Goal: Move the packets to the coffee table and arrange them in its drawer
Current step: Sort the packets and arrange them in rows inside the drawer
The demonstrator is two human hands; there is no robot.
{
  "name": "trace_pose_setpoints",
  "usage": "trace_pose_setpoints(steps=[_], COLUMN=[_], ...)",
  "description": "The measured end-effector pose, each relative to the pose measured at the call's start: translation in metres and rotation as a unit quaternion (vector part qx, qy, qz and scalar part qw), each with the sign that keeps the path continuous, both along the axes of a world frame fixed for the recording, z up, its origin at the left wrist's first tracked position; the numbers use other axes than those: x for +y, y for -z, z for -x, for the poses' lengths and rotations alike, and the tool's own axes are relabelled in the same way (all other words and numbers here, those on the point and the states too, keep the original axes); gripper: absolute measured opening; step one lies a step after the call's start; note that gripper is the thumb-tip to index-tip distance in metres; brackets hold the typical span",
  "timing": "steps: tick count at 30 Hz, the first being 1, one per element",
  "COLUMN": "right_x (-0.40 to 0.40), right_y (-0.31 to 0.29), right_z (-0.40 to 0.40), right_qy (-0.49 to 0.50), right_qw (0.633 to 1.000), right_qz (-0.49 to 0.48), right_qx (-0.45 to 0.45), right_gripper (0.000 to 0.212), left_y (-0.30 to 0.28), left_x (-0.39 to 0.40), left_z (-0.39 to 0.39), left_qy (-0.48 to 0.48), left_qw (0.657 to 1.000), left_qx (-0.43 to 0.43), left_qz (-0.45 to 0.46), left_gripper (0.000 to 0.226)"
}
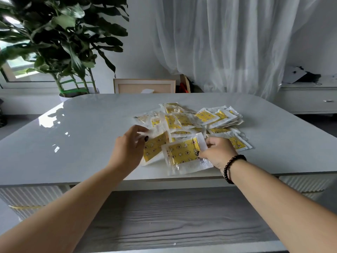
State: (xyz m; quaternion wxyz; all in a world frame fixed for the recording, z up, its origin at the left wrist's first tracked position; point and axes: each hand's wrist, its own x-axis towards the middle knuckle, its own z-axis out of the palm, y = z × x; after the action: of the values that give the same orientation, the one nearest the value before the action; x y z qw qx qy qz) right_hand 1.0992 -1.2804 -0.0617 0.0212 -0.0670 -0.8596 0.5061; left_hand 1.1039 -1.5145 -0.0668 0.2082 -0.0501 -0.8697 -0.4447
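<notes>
Head view, and straight to the packets (193, 125): a loose heap of clear-edged sachets with yellow star-patterned faces, piled right of centre on the glossy pale table (82, 139). Some overlap flat, some tilt on their neighbours, and the heap spreads from the middle of the tabletop to its near edge.

At the near edge, the right hand (218, 154) has its fingers curled in and thumb clamped over the right side of the front packet (184, 152), which is lifted at an angle, its lower clear corner just above the table rim. More packet film shows under that hand, though how many it grips is hard to tell. A dark bead bracelet (231, 167) circles the right wrist.

Now the left hand (130, 147): it sits at the left flank of the heap, its dark-nailed thumb lying on a tilted yellow packet (155, 148). The fingers reach toward the white upper edge of that packet; motion blur there hides whether they actually pinch it.

Moving outward: a large-leaved potted plant (60, 42) stands behind the table's far left corner, sheer white curtains (228, 37) hang behind, a wooden frame (144, 85) leans beyond the far edge, and a white cabinet (308, 99) sits far right. Grey wood-grain floor (173, 216) shows below the forearms.
</notes>
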Motion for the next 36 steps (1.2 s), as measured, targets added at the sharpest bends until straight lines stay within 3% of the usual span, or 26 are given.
trace_pose_setpoints(steps=[3,5,7,11,14,18,21,24,27,31,33,36], right_x=[-0.014,-0.021,-0.028,-0.039,-0.042,-0.037,-0.033,-0.034,-0.034,-0.007,0.015,0.039], right_y=[0.007,0.013,0.018,0.025,0.025,0.024,0.027,0.027,0.023,0.007,0.007,0.023], right_z=[-0.001,0.002,0.006,0.010,0.009,0.006,0.001,0.001,0.005,0.022,0.035,0.042], right_qy=[-0.029,-0.031,-0.027,-0.059,-0.073,-0.057,-0.120,-0.150,-0.168,-0.152,-0.085,-0.028], right_qw=[0.998,0.995,0.992,0.987,0.982,0.974,0.967,0.951,0.943,0.961,0.965,0.940], right_qz=[0.039,0.047,0.035,0.039,0.026,0.033,-0.061,-0.119,-0.130,-0.145,-0.206,-0.339], right_qx=[0.045,0.082,0.114,0.143,0.172,0.217,0.219,0.242,0.255,0.182,0.141,0.019], right_gripper=[0.014,0.007,0.010,0.025,0.023,0.046,0.052,0.032,0.022,0.037,0.048,0.060], left_y=[0.004,0.004,0.003,0.008,0.011,0.008,0.017,0.026,0.021,0.017,0.016,0.017], left_x=[-0.002,-0.003,-0.003,-0.003,-0.003,-0.005,-0.008,-0.007,-0.004,0.003,0.007,0.011], left_z=[0.001,0.004,0.006,0.006,0.002,-0.004,-0.008,-0.008,-0.007,-0.004,-0.005,-0.007], left_qy=[0.033,0.069,0.110,0.126,0.108,0.090,0.116,0.119,0.091,0.080,0.084,0.083], left_qw=[0.999,0.998,0.993,0.989,0.991,0.993,0.983,0.972,0.985,0.994,0.992,0.985], left_qx=[0.002,-0.008,-0.033,-0.041,-0.018,0.036,0.021,-0.007,-0.024,-0.061,-0.088,-0.132], left_qz=[0.030,0.000,-0.026,0.060,0.083,0.074,0.141,0.202,0.147,0.051,-0.012,-0.075], left_gripper=[0.017,0.006,0.023,0.054,0.052,0.043,0.041,0.050,0.029,0.024,0.024,0.024])
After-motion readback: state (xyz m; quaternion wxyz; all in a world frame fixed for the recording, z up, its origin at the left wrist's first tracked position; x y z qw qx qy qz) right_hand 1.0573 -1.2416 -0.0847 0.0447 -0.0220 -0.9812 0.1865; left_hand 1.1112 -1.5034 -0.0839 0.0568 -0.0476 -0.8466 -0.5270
